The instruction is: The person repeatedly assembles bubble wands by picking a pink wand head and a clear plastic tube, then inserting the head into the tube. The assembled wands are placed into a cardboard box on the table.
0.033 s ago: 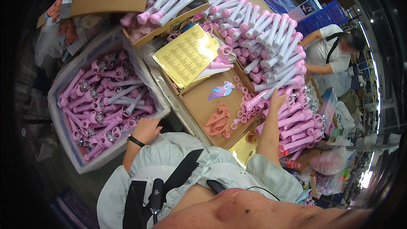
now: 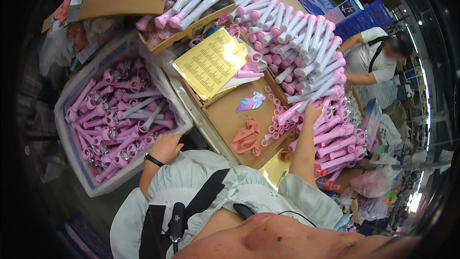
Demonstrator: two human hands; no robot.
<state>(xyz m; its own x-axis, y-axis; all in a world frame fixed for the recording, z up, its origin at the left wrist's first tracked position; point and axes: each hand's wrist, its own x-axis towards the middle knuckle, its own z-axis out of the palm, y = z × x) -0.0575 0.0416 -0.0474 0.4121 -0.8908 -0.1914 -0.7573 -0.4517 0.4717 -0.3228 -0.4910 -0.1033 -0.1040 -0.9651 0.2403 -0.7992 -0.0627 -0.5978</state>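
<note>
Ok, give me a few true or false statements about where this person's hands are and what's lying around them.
1. The left hand rests at the edge of the bin of pink handles. True.
2. The right hand reaches into the stack of pink and white tubes. True.
3. The yellow sheet lies on the floor. False: it lies on the cardboard tray.
4. The tray holds only blue rings. False: small pink rings lie there.
5. Another person works nearby. True.
</note>
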